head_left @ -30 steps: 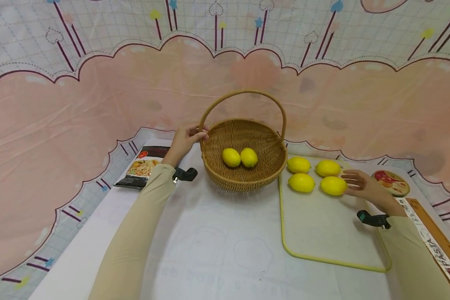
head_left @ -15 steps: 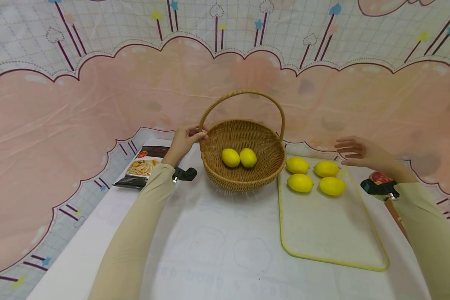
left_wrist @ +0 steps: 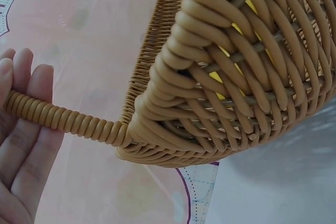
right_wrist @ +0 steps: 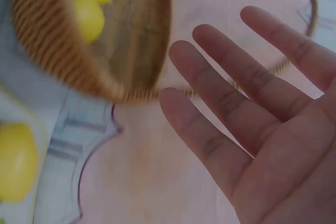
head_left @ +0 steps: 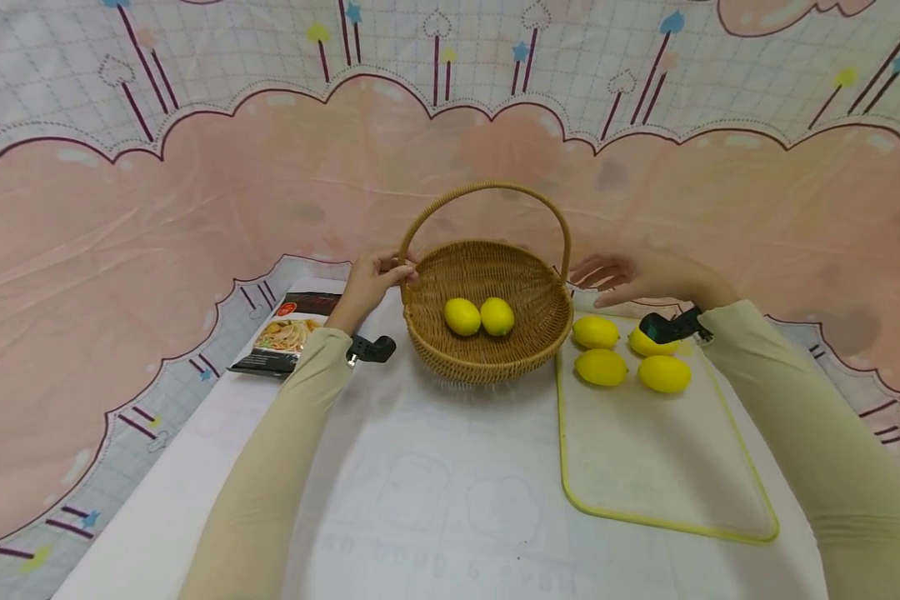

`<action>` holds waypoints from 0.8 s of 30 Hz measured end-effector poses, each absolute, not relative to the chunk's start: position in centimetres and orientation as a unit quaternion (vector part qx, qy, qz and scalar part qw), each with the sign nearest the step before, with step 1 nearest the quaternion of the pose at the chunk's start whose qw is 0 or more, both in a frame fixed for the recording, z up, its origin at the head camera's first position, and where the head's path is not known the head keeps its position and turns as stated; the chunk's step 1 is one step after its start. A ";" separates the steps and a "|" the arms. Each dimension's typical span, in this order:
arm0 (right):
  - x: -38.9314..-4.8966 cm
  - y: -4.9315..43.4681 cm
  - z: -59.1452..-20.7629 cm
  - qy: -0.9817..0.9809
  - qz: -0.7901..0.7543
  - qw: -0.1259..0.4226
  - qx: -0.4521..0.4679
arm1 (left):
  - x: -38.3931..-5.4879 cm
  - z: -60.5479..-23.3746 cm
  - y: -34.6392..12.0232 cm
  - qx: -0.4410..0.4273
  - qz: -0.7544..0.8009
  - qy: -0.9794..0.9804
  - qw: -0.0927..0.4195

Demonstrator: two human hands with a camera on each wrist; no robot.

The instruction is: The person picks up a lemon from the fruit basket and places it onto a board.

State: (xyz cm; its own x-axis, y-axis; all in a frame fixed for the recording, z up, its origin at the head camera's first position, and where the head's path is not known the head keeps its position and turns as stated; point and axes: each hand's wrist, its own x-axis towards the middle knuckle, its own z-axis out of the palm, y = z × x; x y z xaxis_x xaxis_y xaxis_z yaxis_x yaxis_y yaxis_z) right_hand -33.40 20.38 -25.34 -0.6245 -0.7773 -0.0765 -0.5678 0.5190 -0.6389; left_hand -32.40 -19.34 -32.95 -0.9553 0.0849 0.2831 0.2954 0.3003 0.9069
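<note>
The left hand (head_left: 371,279) has its grip clamped on the handle base of the basket (head_left: 487,333) standing on the counter; the right hand (head_left: 637,275) hovers beside it, fingers apart. A one-sided lift could tip it, rolling its two lemons (head_left: 480,317) out.

head overhead, wrists close, basket (head_left: 487,312) shared

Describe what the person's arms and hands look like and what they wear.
Both arms wear long, plain cream-beige sleeves, the left sleeve and the right sleeve reaching to the wrists. At each wrist sits a small black device, one on the left and one on the right. The left hand and right hand are bare: no gloves, no visible rings.
</note>
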 end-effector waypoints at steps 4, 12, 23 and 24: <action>-34.5 17.4 -25.6 0.841 -0.287 0.218 -0.404 | -32.4 -33.0 -19.4 -0.121 -0.578 -0.801 0.100; -36.2 12.0 -27.1 0.840 -0.280 0.261 -0.384 | -32.6 -33.3 -19.3 -0.123 -0.565 -0.810 0.101; -38.8 6.8 -30.9 0.824 -0.342 0.282 -0.354 | -31.7 -32.2 -18.9 -0.122 -0.557 -0.816 0.090; -38.9 6.4 -31.2 0.820 -0.352 0.286 -0.349 | -31.4 -31.9 -18.8 -0.123 -0.554 -0.819 0.090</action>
